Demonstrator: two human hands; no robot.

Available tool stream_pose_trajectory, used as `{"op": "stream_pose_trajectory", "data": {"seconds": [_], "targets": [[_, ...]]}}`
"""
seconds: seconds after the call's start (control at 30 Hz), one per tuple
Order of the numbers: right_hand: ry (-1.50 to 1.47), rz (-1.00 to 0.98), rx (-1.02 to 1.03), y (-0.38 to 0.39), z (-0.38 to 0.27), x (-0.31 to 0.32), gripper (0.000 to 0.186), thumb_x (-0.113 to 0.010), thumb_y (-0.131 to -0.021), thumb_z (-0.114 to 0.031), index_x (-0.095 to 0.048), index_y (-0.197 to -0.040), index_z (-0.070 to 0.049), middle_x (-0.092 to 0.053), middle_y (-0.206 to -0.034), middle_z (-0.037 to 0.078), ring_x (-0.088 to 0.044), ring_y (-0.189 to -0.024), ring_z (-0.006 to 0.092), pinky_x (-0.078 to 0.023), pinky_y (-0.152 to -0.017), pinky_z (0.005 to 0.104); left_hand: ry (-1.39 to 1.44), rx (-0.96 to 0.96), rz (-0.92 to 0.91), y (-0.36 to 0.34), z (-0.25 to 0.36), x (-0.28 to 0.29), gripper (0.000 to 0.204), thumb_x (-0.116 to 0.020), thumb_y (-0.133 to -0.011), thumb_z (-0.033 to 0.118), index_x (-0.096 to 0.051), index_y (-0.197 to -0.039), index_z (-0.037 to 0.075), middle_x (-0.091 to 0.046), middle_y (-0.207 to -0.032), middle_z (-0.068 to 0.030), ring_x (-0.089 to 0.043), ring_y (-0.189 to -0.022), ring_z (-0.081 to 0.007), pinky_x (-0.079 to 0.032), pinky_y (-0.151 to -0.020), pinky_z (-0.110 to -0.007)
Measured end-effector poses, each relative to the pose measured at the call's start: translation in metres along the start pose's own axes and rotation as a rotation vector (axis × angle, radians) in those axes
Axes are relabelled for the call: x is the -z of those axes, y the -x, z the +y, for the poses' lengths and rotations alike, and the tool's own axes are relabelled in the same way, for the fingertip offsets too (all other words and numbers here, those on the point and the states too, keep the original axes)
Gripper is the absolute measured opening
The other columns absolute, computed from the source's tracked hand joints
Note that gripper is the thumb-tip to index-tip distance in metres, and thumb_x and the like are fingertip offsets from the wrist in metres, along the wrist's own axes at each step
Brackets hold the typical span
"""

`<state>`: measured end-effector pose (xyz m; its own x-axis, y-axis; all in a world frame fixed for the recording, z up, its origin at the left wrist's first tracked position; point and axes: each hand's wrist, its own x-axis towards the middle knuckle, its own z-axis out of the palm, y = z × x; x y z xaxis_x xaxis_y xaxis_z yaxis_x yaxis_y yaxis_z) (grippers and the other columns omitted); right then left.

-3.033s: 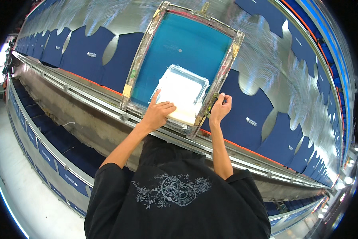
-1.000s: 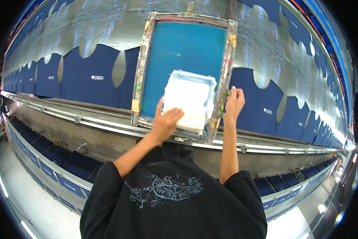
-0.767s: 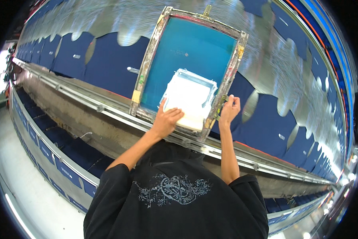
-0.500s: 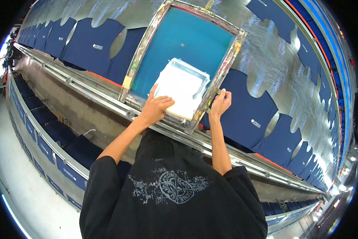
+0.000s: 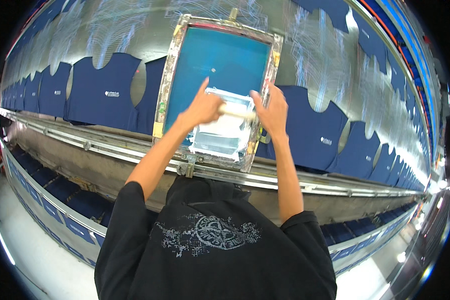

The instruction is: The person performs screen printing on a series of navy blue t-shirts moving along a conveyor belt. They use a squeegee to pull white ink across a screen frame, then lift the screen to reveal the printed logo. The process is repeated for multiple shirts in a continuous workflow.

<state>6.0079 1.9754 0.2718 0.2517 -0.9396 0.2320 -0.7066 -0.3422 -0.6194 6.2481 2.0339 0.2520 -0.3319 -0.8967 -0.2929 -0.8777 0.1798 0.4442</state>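
Observation:
A screen-printing frame (image 5: 167,95) with a teal mesh (image 5: 230,57) lies before me on the long table. White ink (image 5: 217,126) covers the mesh's lower part. Over the ink a pale squeegee (image 5: 239,111) stretches crosswise, blurred by motion. My left hand (image 5: 204,107) grips its left end, the index finger pointing up along the mesh. At the squeegee's right end is my right hand (image 5: 274,107), over the frame's right side, with thumb and fingers apart. A metal bracket (image 5: 190,165) shows at the frame's near edge.
Navy shirt pieces (image 5: 105,92) with small white prints lie in a row left of the frame, and more navy pieces (image 5: 312,127) to its right. A metal rail (image 5: 85,145) runs along the table's near edge. Dark pieces (image 5: 87,204) fill a lower rack behind me.
My left hand has moved up the mesh with the squeegee. My right hand has gone from the frame's lower right side up to the squeegee's end. The view has turned slightly.

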Motion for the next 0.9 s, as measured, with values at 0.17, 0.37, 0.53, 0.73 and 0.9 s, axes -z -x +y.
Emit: {"op": "stream_pose_trajectory", "data": {"seconds": [0.17,0.37,0.53,0.73,0.9], "targets": [[0.194,-0.649,0.093,-0.035,-0.013,-0.036,0.021,-0.075,-0.084,-0.024,-0.074,-0.101,-0.011,-0.074,-0.087,0.012,-0.071,-0.084,0.0333,-0.049,-0.081,0.0491,0.047,-0.052,0.036,-0.052,-0.009,0.024,0.022,-0.074,-0.080,0.020,-0.079,-0.102,0.017,-0.073,-0.078,-0.0106,-0.072,-0.087,-0.0309,-0.014,-0.125,-0.060],[0.097,-0.599,0.054,0.114,-0.045,-0.030,0.020,-0.070,-0.073,-0.006,-0.075,-0.090,-0.015,-0.071,-0.078,0.013,-0.070,-0.084,0.0318,-0.049,-0.081,0.0470,0.163,-0.011,0.022,0.078,0.029,-0.055,0.033,-0.071,-0.073,0.010,-0.079,-0.104,0.017,-0.076,-0.091,-0.0144,-0.069,-0.112,-0.0322,-0.013,-0.126,-0.060],[0.115,-0.484,0.079,0.063,-0.034,-0.029,0.020,-0.074,-0.077,-0.011,-0.077,-0.097,-0.013,-0.075,-0.084,0.013,-0.070,-0.083,0.0309,-0.039,-0.103,0.0484,0.109,-0.034,0.020,0.026,0.015,-0.015,0.032,-0.071,-0.075,0.010,-0.078,-0.106,0.016,-0.076,-0.090,-0.0153,-0.070,-0.108,-0.0325,-0.016,-0.125,-0.060],[0.092,-0.438,0.145,0.015,-0.017,-0.049,0.020,-0.074,-0.076,-0.011,-0.076,-0.095,-0.014,-0.073,-0.080,0.010,-0.067,-0.077,0.0298,-0.039,-0.090,0.0462,0.096,-0.103,0.014,-0.018,-0.010,0.006,0.032,-0.068,-0.075,0.006,-0.077,-0.103,0.016,-0.075,-0.083,-0.0113,-0.072,-0.091,-0.0288,-0.023,-0.124,-0.056],[0.067,-0.605,0.037,0.142,-0.048,-0.033,0.026,-0.077,-0.075,-0.013,-0.074,-0.101,-0.012,-0.074,-0.090,0.011,-0.070,-0.091,0.0268,-0.039,-0.097,0.0477,0.260,-0.020,-0.059,0.094,0.036,-0.048,0.034,-0.069,-0.071,0.006,-0.079,-0.103,0.016,-0.076,-0.086,-0.0127,-0.072,-0.098,-0.0281,-0.024,-0.125,-0.054]]}}
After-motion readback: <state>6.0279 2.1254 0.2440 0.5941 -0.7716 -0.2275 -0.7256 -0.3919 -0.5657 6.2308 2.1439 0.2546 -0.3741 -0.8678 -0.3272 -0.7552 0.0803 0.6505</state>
